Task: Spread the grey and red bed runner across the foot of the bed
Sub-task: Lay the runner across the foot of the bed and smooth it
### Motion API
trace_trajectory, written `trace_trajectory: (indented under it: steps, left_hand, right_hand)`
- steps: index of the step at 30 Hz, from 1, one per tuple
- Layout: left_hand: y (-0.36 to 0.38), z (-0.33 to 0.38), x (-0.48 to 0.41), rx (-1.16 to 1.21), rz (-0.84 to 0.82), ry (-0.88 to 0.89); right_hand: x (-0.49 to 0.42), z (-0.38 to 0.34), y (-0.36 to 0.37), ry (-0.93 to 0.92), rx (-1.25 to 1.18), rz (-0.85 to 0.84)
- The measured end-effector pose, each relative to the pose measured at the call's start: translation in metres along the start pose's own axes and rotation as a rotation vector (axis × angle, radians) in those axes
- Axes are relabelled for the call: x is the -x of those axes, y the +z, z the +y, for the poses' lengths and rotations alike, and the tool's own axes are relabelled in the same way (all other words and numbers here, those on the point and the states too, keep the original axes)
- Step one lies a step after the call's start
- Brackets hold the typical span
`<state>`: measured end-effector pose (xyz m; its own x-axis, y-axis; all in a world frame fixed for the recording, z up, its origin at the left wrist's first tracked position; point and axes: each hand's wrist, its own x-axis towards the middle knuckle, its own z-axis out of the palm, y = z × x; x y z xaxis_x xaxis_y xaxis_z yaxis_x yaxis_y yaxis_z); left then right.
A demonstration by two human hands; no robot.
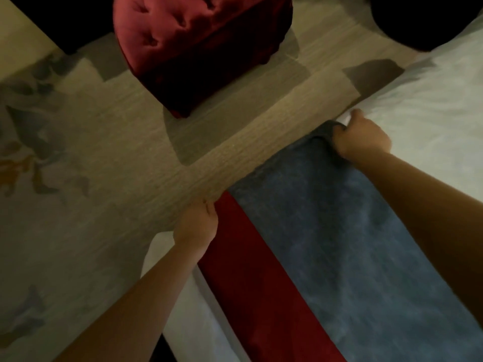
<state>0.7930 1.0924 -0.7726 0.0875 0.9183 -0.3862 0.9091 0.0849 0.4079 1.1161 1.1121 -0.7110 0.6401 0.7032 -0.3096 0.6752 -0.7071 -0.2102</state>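
Both hands are well apart, and each one holds a corner of the bed runner. The left hand has its fingers curled on the corner of the red stripe, right at the side of the bed. The right hand is closed tight on the grey corner, and the cloth is bunched up in its fingers there. Holding the two corners like this lets the person pull the end straight, so both stripes lie flat and the end lines up with the side of the bed. The runner lies on the white cover and runs back from the hands toward the person. Its red stripe is on the left and the wide grey part is on the right. It looks mostly flat, so I think the job is nearly done, but the bunched grey corner needs smoothing out. Past the bed is the patterned carpet. A red footstool stands on it, well apart from the hands.
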Motion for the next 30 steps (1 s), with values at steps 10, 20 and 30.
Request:
trace_trajectory:
  steps: [10, 20, 30]
  left_hand:
    - [-0.012, 0.002, -0.01, 0.148, -0.069, -0.025]
    - [-0.021, 0.017, -0.007, -0.151, -0.177, -0.018]
    - [-0.027, 0.033, -0.007, -0.037, -0.241, -0.084]
  right_hand:
    - [-0.009, 0.005, 0.006, 0.109, 0.05, -0.169]
    - [0.005, -0.011, 0.013, -0.007, 0.207, -0.131]
    - [0.01, -0.008, 0.013, -0.089, 0.1, -0.088]
